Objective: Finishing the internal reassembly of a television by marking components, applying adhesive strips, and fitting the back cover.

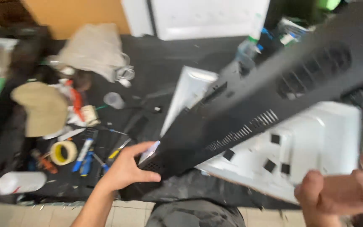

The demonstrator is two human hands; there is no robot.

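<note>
A person's left hand [127, 168] clamps the near corner of a long black plastic panel [248, 96], thumb on top and fingers curled beneath, and holds it lifted at a slant from the lower middle of the view toward the upper right. The right hand [341, 193] hangs at the lower right edge, fingers loosely bent and parted; whether it touches anything cannot be told through the blur. The black panel, slotted with vent grilles, is already raised clear of the white sheet-like part [316, 143] beneath it, which lies flat and carries several small black squares. By that look, the panel appears separated from the white part, with both pieces not yet set down or sorted. To the left, on the dark work surface [156, 63], lie a roll of tape [64, 152], blue-handled tools [85, 153], a small clear cup [114, 100], a tan cap [43, 107], a crumpled cloth [91, 48] and a white bottle [19, 182] on its side. Pale floor tiles [43, 214] run along the bottom edge.
</note>
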